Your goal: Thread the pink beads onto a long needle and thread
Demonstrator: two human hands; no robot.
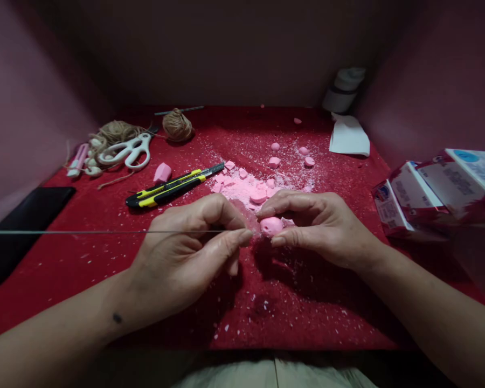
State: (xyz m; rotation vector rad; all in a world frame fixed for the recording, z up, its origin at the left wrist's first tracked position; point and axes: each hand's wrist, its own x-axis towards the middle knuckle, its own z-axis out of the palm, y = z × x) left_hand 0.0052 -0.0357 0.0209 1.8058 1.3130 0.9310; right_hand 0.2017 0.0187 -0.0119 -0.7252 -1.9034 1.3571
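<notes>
The left hand (pixel 186 248) pinched a thin straight metal wire (pixel 84 232); the right hand (pixel 307 226) gripped a small rounded pink bead (pixel 271 225) above the red desk (pixel 299 307). Piercing cleanly likely needed the wire centred and level.

Matt red cloth (pixel 105 258) over the bench, dusted with chalky pink crumbs (pixel 246 186). Rough brown twine (pixel 178 125) near the far edge; glossy plastic-handled scissors (pixel 127 151). Thin, smooth metal wire (pixel 84 232).
</notes>
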